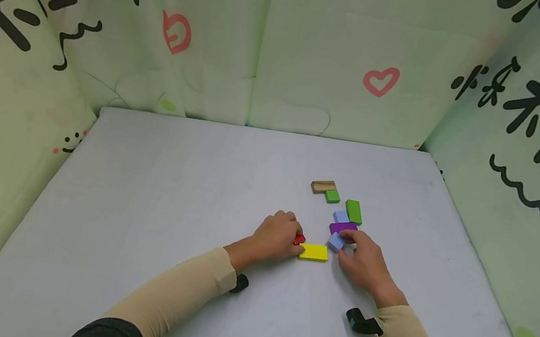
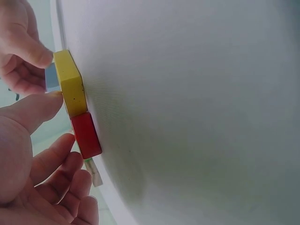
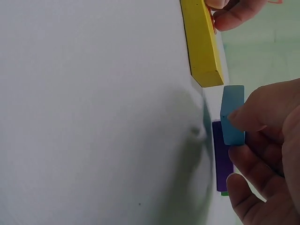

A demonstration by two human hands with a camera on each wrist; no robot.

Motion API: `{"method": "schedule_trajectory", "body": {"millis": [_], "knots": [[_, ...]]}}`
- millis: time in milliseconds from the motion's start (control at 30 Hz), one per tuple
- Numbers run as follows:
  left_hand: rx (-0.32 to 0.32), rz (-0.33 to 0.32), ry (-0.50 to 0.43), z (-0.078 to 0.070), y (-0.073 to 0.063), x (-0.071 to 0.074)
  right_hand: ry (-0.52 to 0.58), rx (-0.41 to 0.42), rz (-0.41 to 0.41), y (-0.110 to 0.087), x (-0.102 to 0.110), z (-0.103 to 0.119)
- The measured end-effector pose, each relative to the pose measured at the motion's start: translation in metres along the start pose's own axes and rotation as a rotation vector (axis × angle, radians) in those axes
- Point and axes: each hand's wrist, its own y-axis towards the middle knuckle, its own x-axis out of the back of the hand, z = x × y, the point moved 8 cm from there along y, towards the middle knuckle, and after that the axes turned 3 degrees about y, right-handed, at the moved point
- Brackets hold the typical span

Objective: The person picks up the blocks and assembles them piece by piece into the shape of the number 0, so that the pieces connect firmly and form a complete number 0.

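My left hand (image 1: 277, 238) is at the left end of a yellow block (image 1: 313, 253), its thumb against that block and its fingertips at a red block (image 1: 299, 239). In the left wrist view the yellow block (image 2: 70, 82) and red block (image 2: 86, 135) touch end to end. My right hand (image 1: 365, 261) pinches a light blue block (image 1: 336, 242) between thumb and finger. In the right wrist view this light blue block (image 3: 233, 115) is beside the yellow block's end, in front of a purple block (image 3: 222, 157). Whether it touches the table cannot be told.
Behind the purple block (image 1: 342, 227) lie another light blue block (image 1: 341, 216) and a larger green block (image 1: 353, 211). Farther back, a small green block (image 1: 332, 196) touches a wood-coloured block (image 1: 323, 186). A white table (image 1: 171, 178) bears them, with printed curtains (image 1: 316, 49) around it.
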Motion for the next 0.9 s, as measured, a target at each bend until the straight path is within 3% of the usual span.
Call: {"method": "schedule_trajectory", "body": {"millis": [900], "knots": [[-0.005, 0.007, -0.001, 0.0021, 0.0016, -0.0030, -0.032, -0.017, 0.053, 0.0065, -0.0107, -0.0005]]}}
